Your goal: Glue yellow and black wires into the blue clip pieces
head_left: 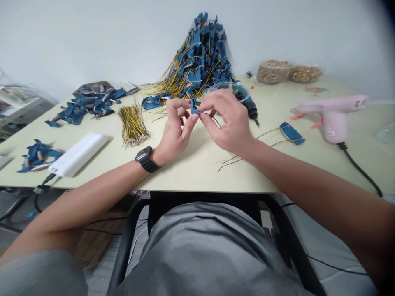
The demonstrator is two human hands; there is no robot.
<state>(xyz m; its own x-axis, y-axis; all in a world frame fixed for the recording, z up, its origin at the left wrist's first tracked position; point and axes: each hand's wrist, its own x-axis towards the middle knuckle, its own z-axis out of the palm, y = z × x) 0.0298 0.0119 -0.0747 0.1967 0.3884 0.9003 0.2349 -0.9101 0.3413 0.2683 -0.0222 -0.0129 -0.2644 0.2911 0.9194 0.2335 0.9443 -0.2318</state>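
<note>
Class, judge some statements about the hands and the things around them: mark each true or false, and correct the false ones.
1. The left hand holds a small blue piece in its fingers. True.
2. The watch is on the right wrist. False: the watch is on the left wrist.
3. The pink glue gun lies to the right of the right hand. True.
4. The white block lies beside the glue gun. False: the white block lies left of both hands.
</note>
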